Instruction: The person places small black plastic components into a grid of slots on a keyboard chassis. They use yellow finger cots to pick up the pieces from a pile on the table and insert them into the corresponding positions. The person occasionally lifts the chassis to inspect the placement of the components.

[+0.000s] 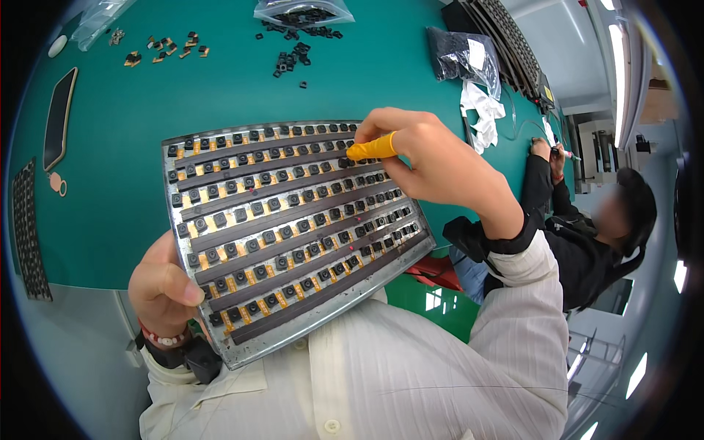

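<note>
My left hand [163, 287] grips the lower left edge of a metal tray [293, 227] tilted up toward me over a green table. The tray carries several rows of small black square parts on orange tabs. My right hand [433, 158] hovers at the tray's upper right corner, closed around a yellow pen-like tool [372, 149]. The tool's tip points left at the parts in the upper rows.
Loose black parts [293, 59] and a clear bag of them [302, 11] lie at the far side of the green table [117, 147]. A phone [59, 117] lies at left, a black bag [463, 55] at right. Another person [587, 235] sits to my right.
</note>
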The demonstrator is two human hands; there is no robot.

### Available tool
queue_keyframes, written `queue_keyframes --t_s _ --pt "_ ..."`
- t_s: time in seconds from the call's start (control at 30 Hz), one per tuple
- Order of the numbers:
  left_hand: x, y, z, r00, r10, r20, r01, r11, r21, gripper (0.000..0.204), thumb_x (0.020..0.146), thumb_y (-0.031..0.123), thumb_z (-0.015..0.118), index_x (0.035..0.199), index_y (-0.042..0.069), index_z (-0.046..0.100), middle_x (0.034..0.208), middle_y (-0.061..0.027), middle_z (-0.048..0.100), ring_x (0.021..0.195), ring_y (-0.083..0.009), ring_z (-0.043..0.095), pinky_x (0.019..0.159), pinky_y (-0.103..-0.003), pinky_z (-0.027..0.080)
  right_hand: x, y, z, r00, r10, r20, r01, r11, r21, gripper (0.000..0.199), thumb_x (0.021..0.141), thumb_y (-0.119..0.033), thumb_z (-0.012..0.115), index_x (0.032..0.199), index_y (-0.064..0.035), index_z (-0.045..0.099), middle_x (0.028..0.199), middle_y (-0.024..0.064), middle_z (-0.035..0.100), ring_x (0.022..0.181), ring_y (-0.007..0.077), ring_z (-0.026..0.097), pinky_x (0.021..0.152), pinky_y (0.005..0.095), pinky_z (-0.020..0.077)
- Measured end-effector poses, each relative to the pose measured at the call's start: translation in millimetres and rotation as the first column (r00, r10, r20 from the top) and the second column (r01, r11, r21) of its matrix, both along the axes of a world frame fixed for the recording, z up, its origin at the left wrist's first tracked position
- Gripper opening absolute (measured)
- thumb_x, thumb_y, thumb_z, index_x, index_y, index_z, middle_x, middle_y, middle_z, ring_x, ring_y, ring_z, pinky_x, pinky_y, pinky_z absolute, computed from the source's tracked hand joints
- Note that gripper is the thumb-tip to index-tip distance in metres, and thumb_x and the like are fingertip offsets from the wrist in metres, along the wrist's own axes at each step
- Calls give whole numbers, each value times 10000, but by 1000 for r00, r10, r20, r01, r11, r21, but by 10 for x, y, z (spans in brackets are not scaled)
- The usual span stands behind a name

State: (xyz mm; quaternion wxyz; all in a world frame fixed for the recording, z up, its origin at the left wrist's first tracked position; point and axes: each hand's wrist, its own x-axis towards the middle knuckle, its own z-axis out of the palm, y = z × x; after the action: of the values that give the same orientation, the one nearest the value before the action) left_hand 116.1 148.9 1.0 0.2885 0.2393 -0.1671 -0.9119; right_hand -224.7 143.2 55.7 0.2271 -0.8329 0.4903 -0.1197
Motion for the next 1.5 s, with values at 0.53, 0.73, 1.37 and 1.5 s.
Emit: queue_keyframes --t_s 0.53,0.73,1.37,1.5 --pt "-33 -12 74 1000 -26 12 27 999 -36 876 571 -9 546 1408 -121 316 1329 -274 526 1220 -335 550 1055 -412 411 194 -46 53 997 74 -36 -71 993 97 134 640 119 585 767 116 626 918 182 597 862 366 605 722 394 508" --pt "-78 -3 149 998 -50 39 48 998 40 877 595 -34 529 1414 -126 229 1229 -327 549 767 -365 703 518 -352 604 164 -64 150 993 61 -104 -53 995 81 254 678 116 604 916 90 690 1049 163 641 870 340 643 729 374 525" --pt "-76 -40 146 998 -57 4 56 996 72 855 610 -26 521 1403 -152 227 1185 -335 574 696 -355 715 439 -318 607 270 -153 112 994 105 -45 -102 993 62 183 635 112 607 802 91 679 1001 153 635 843 320 626 686 364 510" --pt "-75 -33 140 999 -47 -22 49 994 96 845 616 -34 514 1402 -157 228 1194 -339 568 732 -362 718 458 -320 619 380 -124 110 987 158 -2 -158 987 20 243 642 107 609 867 87 698 1000 148 634 836 310 624 708 359 513"
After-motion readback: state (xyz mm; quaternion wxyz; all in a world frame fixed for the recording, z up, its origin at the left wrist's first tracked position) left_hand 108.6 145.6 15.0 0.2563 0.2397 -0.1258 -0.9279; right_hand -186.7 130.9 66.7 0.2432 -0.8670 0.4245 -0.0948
